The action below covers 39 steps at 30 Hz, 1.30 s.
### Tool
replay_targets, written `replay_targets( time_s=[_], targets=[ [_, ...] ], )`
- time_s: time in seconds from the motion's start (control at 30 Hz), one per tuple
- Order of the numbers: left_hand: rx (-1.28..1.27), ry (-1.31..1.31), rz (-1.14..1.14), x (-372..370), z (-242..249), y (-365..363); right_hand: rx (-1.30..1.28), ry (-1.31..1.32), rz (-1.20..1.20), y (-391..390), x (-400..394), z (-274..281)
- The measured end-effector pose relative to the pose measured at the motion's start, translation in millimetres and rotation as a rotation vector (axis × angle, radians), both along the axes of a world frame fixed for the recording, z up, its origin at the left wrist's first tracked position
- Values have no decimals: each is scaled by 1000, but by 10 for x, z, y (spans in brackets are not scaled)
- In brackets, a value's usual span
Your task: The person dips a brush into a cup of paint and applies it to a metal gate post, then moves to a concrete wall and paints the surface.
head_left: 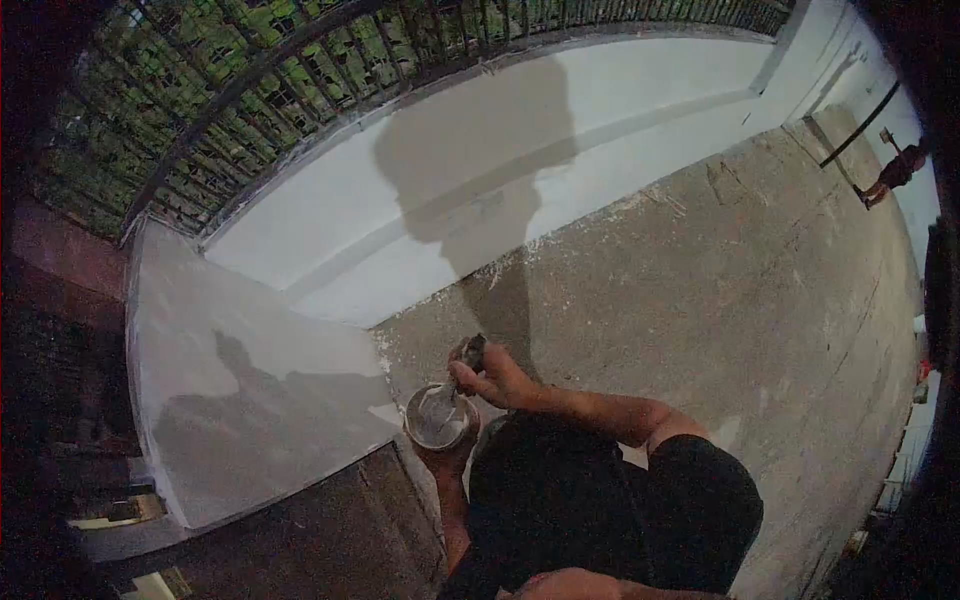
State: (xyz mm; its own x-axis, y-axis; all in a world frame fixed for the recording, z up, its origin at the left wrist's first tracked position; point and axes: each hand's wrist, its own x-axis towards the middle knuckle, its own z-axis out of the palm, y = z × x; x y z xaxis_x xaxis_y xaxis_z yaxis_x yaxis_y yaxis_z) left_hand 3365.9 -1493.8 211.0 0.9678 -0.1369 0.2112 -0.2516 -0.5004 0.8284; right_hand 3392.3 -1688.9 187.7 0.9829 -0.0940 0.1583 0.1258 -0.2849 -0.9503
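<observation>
My right hand (pixel 484 374) is closed round a tool with a dark handle (pixel 473 350). Its thin, pale shaft (pixel 453 402) slants down into a round pot (pixel 409 420) of whitish paint. The working end sits inside the pot, too blurred to make out. From below, my left hand (pixel 446 458) holds the pot, its fingers mostly hidden behind it.
A low white wall (pixel 330 235) topped by a dark metal railing (pixel 290 85) runs ahead. White specks mark the concrete floor (pixel 640 290) along its foot. To the left is a pale slab (pixel 270 420). Another person (pixel 893 175) stands far right near a dark pole (pixel 860 125).
</observation>
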Motion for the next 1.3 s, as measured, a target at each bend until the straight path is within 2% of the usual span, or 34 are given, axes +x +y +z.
replay_targets(
  time_s=[0.07,0.13,0.17,0.23,0.37,0.43,0.47,0.53,0.57,0.63,0.67,0.7,0.73,0.77,0.8,0.83,0.87,0.93,0.97,1.03,1.07,1.1,1.17,1.3],
  targets=[
    [93,26,-15,-160,2,125,34,26,26,61,-254,164],
    [-64,51,22,-386,-38,210,110,66,43,151,-517,385],
    [-72,49,21,-474,-73,246,178,105,60,170,-637,503],
    [-62,51,-12,-646,-231,333,144,84,29,237,-932,736],
    [-19,75,-49,-1090,-632,572,14,2,-60,316,-1424,561],
    [417,-115,-119,-1288,-767,627,49,-9,-65,315,-1671,748],
    [413,-117,-124,-1380,-613,588,79,-29,-67,298,-1769,833],
    [-132,200,-64,-1529,-133,441,104,25,-79,286,-1936,885],
    [-140,199,-65,-1568,-119,451,136,82,-90,287,-1988,945],
    [-462,586,-260,-1636,-139,482,45,63,-90,289,-2103,1069],
    [-473,575,-259,-1700,-192,467,-39,44,-83,278,-2157,1128],
    [-607,575,-208,-1779,-272,443,-49,40,-71,263,-2180,1084],
    [-740,575,-152,-1843,-361,428,1,23,-93,251,-2190,977],
    [-752,568,-141,-1836,-391,417,51,6,-113,265,-2177,1025],
    [-422,319,-150,-1795,-418,430,44,6,-97,278,-2185,1079],
    [-87,72,-150,-1797,-447,447,-94,23,-71,284,-2215,1128],
    [-92,70,-134,-1818,-473,447,-231,39,-46,277,-2218,1176],
    [-108,101,-73,-1826,-95,375,-245,94,-27,239,-2231,1142],
    [-110,99,-67,-1796,-123,349,-261,140,-22,204,-2205,1146],
    [119,-87,-122,-1731,-200,283,-253,87,-42,122,-2178,1152],
    [122,-84,-129,-1707,-197,267,-240,40,-71,93,-2184,1147],
    [-5,-76,-122,-1642,-192,210,-242,38,-74,20,-2144,1065],
    [-189,3,-130,-1580,-223,116,-39,-112,-136,-104,-2113,820],
    [-754,600,-252,-1457,-548,-127,35,31,-223,-328,-2106,922]
  ],
)
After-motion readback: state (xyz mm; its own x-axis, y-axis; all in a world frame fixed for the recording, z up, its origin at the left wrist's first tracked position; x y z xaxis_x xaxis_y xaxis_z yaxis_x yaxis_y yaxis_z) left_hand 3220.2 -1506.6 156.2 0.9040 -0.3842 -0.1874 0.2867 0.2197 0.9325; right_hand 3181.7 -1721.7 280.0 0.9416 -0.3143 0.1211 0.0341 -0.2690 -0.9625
